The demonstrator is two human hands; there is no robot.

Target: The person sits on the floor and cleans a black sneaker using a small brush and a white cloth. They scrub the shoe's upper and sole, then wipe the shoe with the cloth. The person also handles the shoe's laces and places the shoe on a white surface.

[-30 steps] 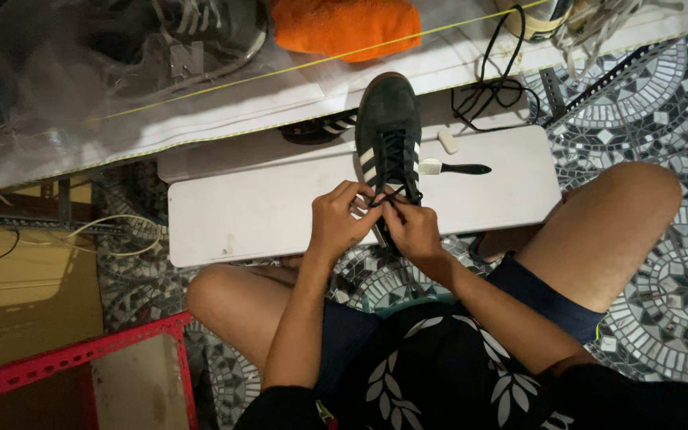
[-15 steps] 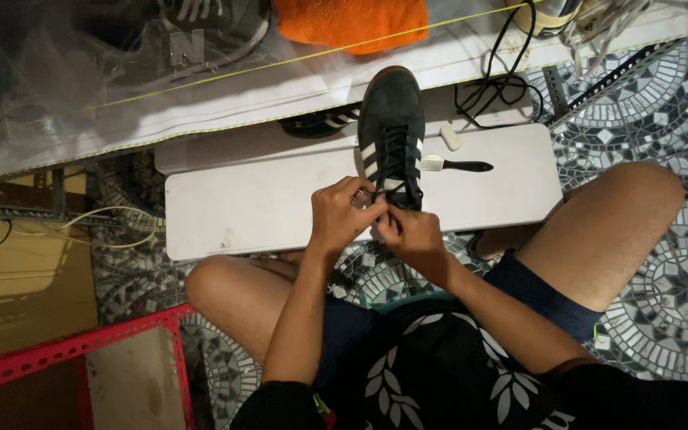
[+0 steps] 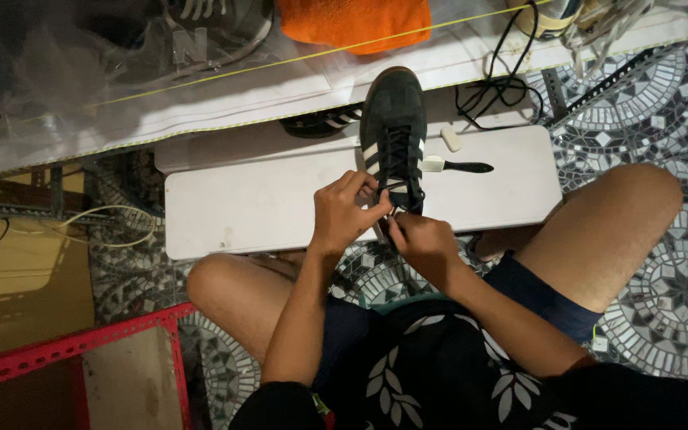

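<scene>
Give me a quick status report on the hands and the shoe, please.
Left hand and right hand both pinching laces at the heel end of the dark sneaker. Sneaker on white board. Small brush beside it, clear.

A small shoe-care workshop: shoes (image 3: 201, 40) on a bench, a low white board (image 3: 264, 199), a brush (image 3: 451, 166), patterned tile floor (image 3: 662, 87)

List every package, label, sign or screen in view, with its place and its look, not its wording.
Clear plastic bag: upper left on the white shelf, crumpled, see-through, over a grey sneaker.
Cardboard box: far left on the floor, flat brown side.
No labels, signs or screens show.
</scene>
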